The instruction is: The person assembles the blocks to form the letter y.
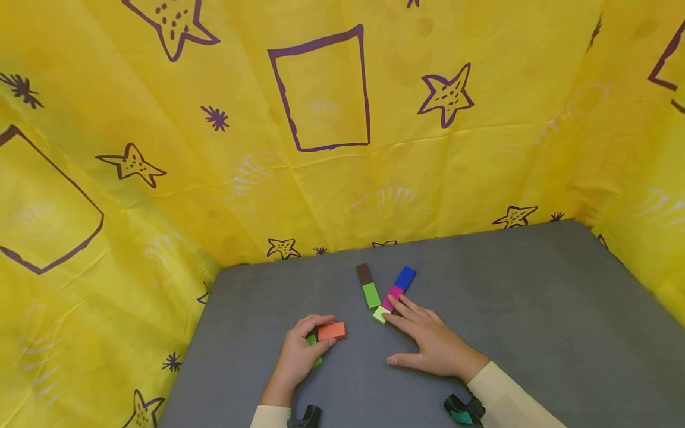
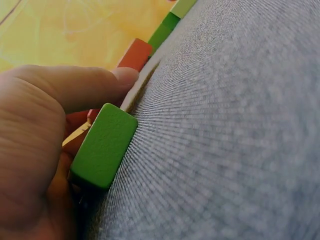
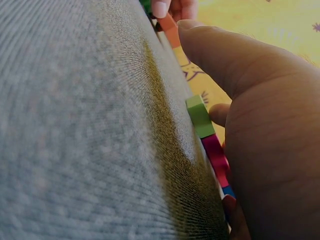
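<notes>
My left hand pinches an orange block between thumb and fingers, low over the grey table. Close under that palm a green block lies on the cloth, partly covered in the head view. My right hand is spread, its fingertips on a light green block and a magenta block. Those two and a blue block run end to end in a slanted row. Left of it, a green block and a dark brown block make another row, the two rows converging toward me.
Grey cloth covers the table. A yellow curtain with purple starfish drawings hangs along the back and sides. Black wrist devices show at the left cuff and the right cuff.
</notes>
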`<state>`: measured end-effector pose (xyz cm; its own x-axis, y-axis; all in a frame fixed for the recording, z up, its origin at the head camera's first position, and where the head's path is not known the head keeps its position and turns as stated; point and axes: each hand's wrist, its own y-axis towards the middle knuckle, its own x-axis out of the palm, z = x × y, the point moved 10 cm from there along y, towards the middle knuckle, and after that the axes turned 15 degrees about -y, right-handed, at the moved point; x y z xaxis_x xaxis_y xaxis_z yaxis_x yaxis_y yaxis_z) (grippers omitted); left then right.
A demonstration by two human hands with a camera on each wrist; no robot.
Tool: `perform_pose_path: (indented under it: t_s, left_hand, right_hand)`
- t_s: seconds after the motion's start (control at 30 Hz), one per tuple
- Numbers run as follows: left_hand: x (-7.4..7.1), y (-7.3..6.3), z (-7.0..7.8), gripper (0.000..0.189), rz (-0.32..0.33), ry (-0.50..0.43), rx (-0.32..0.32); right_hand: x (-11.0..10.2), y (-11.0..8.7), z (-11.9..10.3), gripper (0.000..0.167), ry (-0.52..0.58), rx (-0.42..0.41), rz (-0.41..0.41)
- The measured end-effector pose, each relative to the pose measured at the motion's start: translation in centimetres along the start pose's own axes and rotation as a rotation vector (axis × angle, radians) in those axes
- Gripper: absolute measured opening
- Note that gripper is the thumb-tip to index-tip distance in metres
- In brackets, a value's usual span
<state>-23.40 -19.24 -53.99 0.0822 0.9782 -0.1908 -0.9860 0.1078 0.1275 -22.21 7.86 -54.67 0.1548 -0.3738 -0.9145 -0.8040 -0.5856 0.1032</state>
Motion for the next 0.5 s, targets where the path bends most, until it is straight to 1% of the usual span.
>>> perform_pose_path:
  t_s: [0.13,0.33,0.5]
  left_hand:
    - [-0.2,0.0,0.3,0.041,0.01,-0.021,0.05]
    - [-0.9,-0.1,0.9,0.039,0.067,-0.041,0.11]
    - [-1.3,0.0,1.0,0.043,0.094,-0.142,0.121]
  right_hand:
    - [-0.1,0.0,-0.1,0.092,-0.002,-0.002,-0.003]
    - [0.0,0.0,-0.3,0.092,-0.01,-0.005,-0.012]
    - [-0.1,0.0,-0.3,0.091,-0.012,-0.016,-0.003]
